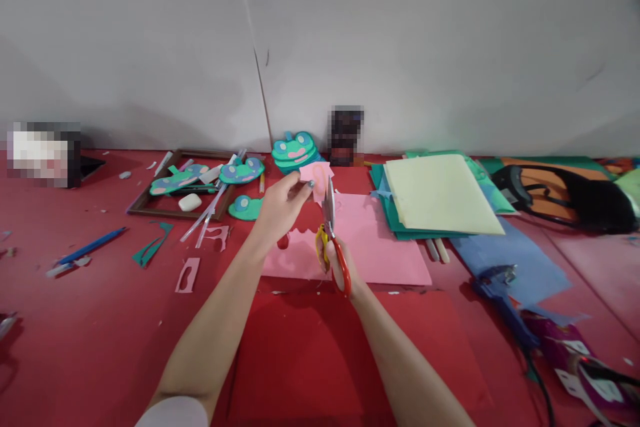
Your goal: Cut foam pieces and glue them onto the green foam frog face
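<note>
Between the thumb and fingers of my left hand (283,209) is a small pink foam piece (324,177) with an oval outline on it. My right hand (345,270) grips scissors (329,213) with red and yellow handles, their blades pointing up beside the pink piece's right edge. Whether the blades touch it I cannot tell. Below both hands lies a large pink foam sheet (385,247), its left part cut ragged. Behind my left hand stand green frog-face cutouts (295,152), and another green cutout (244,207) lies partly hidden by that hand.
At left, a brown frame (145,203) holds more cutouts, clear sticks and a white eraser (190,202). A blue pen (93,245) and foam scraps lie nearby. To the right are stacked pale yellow sheets (445,193), a blue glue gun (507,307) with its cord, and a black bag (565,197).
</note>
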Motion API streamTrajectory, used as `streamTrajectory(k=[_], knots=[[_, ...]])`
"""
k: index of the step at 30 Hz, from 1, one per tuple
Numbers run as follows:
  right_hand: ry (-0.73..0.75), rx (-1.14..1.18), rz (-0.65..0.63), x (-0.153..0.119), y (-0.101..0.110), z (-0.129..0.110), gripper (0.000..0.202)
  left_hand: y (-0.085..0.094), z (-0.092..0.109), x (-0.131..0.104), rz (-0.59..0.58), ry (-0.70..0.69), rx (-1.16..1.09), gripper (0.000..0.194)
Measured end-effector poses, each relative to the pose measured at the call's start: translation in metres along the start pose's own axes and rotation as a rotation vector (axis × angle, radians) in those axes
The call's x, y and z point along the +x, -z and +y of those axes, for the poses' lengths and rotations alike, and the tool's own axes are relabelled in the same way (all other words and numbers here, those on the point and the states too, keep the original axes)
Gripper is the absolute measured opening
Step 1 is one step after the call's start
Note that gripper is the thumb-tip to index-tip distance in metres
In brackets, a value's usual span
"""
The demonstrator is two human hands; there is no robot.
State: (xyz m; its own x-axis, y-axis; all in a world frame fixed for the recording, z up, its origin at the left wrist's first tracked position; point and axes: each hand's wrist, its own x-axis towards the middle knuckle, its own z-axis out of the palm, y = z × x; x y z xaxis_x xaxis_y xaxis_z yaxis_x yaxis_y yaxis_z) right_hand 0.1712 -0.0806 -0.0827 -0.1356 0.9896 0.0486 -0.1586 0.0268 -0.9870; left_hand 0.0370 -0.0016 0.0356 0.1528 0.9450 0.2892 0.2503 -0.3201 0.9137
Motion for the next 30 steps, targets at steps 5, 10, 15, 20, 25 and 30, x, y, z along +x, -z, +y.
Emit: streamTrajectory(k=[5, 10, 15, 20, 25, 30], knots=[[0.004, -0.010, -0.004, 0.0010, -0.0010, -0.0034, 0.048, 0.0025, -0.0028, 0.0011, 0.065, -0.060, 0.067, 0.028], [-0.001, 0.000, -0.027, 0.0012, -0.0012, -0.0025, 0.048, 0.0034, -0.0030, 0.0006, 0.097, -0.078, 0.193, 0.027], [-0.002, 0.000, -0.010, 0.0006, -0.0002, -0.0008, 0.048, 0.0033, 0.0032, -0.0023, 0.032, -0.093, 0.320, 0.031], [-0.041, -0.003, 0.020, 0.0010, -0.0005, -0.0041, 0.049, 0.0043, 0.0039, -0.0037, -0.099, -0.103, 0.382, 0.029], [-0.040, 0.006, 0.035, 0.0019, -0.0010, -0.0082, 0.050, 0.0039, 0.0040, -0.0030, -0.133, -0.078, 0.378, 0.029], [-0.062, 0.009, 0.029, 0.0026, -0.0001, -0.0087, 0.051, 0.0043, 0.0028, -0.0031, -0.155, -0.046, 0.371, 0.025]])
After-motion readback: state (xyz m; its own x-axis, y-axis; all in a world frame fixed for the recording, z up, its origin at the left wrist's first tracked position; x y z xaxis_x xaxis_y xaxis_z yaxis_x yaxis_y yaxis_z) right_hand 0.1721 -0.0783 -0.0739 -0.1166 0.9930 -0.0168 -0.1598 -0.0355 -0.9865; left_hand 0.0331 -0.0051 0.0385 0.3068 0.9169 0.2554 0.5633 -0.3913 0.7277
